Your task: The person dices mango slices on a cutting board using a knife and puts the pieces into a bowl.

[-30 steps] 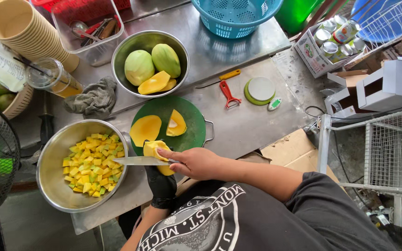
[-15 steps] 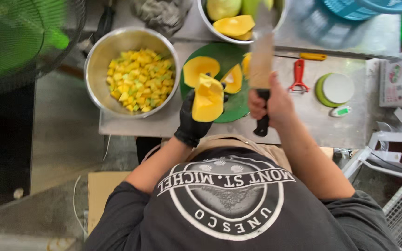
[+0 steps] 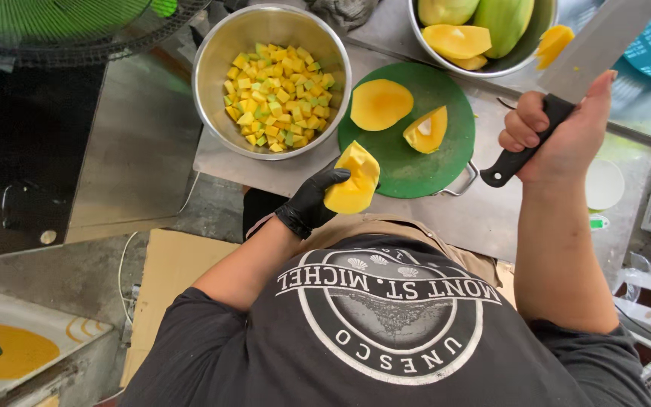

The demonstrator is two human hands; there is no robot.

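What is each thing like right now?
Left hand: gloved, holding a mango piece.
Right hand: bare, gripping a knife, blade raised.
Left bowl: holds mango cubes.
Cutting board: carries two cut mango pieces.
Top bowl: holds whole and cut mangoes.

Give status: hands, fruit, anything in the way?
Left hand, black glove, grip on mango piece. Right hand holds knife raised. Two mango pieces on green board; nothing between.

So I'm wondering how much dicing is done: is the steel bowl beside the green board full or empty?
Partly full. The steel bowl holds a heap of yellow mango cubes across its bottom, with bare wall above them.
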